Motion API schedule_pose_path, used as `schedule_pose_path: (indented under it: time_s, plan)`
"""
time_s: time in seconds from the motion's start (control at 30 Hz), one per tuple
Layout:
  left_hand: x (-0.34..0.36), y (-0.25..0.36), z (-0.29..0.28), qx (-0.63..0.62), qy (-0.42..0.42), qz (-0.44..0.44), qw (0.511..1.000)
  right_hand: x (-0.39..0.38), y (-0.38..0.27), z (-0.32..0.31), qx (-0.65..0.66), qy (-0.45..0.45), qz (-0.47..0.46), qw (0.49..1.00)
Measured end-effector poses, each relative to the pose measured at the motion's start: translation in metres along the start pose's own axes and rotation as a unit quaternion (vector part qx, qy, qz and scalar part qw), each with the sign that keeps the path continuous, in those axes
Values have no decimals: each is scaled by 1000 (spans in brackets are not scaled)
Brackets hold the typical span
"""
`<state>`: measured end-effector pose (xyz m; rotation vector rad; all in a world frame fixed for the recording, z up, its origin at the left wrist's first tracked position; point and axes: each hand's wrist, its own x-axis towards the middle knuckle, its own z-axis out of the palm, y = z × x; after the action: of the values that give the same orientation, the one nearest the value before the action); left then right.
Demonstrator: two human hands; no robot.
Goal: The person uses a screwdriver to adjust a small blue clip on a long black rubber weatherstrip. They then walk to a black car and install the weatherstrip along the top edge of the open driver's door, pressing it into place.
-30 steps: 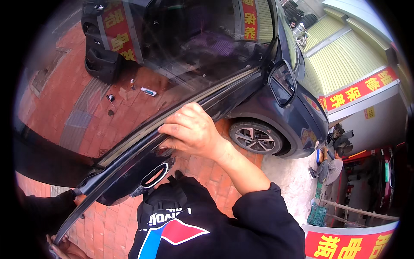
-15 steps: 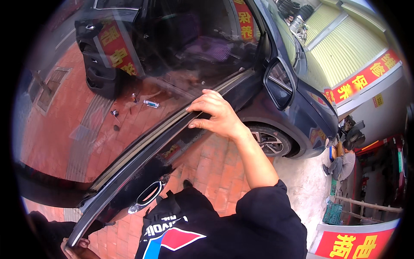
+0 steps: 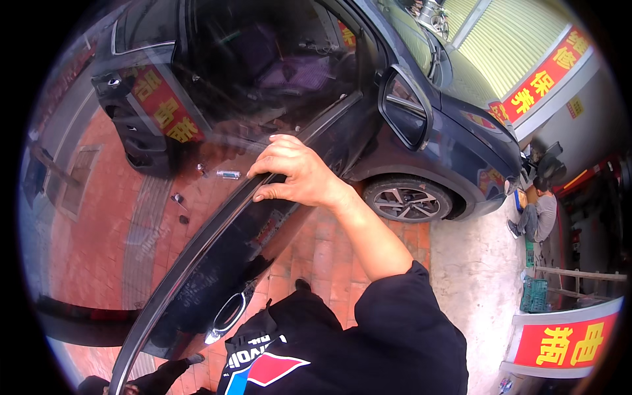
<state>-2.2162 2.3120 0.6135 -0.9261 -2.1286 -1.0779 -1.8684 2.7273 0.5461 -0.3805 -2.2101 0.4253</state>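
Centrally, bare right hand [image 3: 299, 171] with forearm reaching up from a short black sleeve [image 3: 401, 296], thumb low, fingers arched over the top, pinching a long, narrow, dark glossy strip [image 3: 157, 297]. Strip set along the window sill of an open, dark car door [image 3: 204, 283], running in a gentle curve from that hand down to the lower left. Left hand [image 3: 131, 390] cut off by the bottom edge, only a sliver of skin beside the strip's lower end; impossible to tell how its fingers stand. On the door's outer face, below the strip, an oval chrome-edged door handle [image 3: 228, 317]. Just right of the right hand and higher, a dark side mirror [image 3: 405, 108]; beneath it, a silver-spoked black wheel [image 3: 408, 201]. Through the window glass, to the left, red brick paving [image 3: 92, 250] with a slim silver-and-blue tube [image 3: 229, 174] lying on it. Far right, well apart from both hands, a crouched person in a grey top [image 3: 545, 214], and below, a green plastic crate [image 3: 534, 294].
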Motion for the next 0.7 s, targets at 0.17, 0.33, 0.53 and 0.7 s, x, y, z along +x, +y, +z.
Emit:
schedule_pose_path:
  time_s: [0.17,0.33,0.53,0.7]
  plan:
    - [10,-4,-6,-38,37,-50,997,4,-4,-3,14,-4,11,1000]
    - [19,-9,-7,30,42,34,998,12,-6,-8,23,-9,-7,1000]
    - [22,-8,-22,15,-13,-55,998,20,-2,-3,54,-32,-1,998]
    - [20,37,1,147,-63,-120,980,20,0,-5,61,-99,58,992]
